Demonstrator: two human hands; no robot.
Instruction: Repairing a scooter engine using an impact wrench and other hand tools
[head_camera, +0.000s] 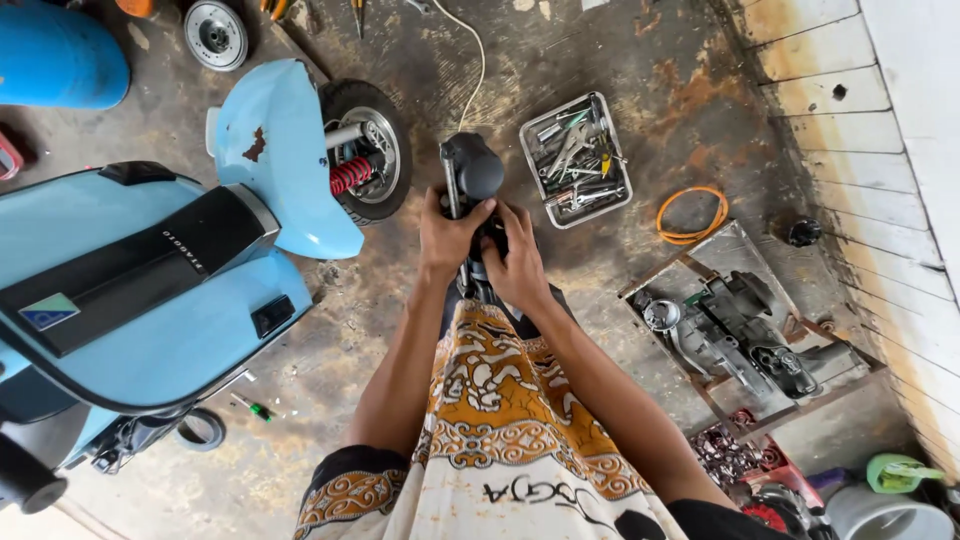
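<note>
Head view: stained concrete floor (600, 60), white plank wall (880, 130).

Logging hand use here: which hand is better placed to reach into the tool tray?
Probably the right hand: it grips the dark part on the side nearer the tool tray; the left hand sits toward the scooter.

- Shirt (500, 440): short-sleeved, batik print. Cream base, ochre and brown swirl motifs, thin dark outlines.
- Shirt hem, edge farthest from the collar: ends in a point, same swirl pattern.
- Sleeve cuffs (350, 490): dark band with ochre scroll border, sitting either side of the shirt's chest panel.
- Chest panel, near the collar: black hand-drawn lettering on cream.
- Forearms, left hand (452, 235), right hand (520, 265): bare. No gloves, watch or rings visible.
</note>
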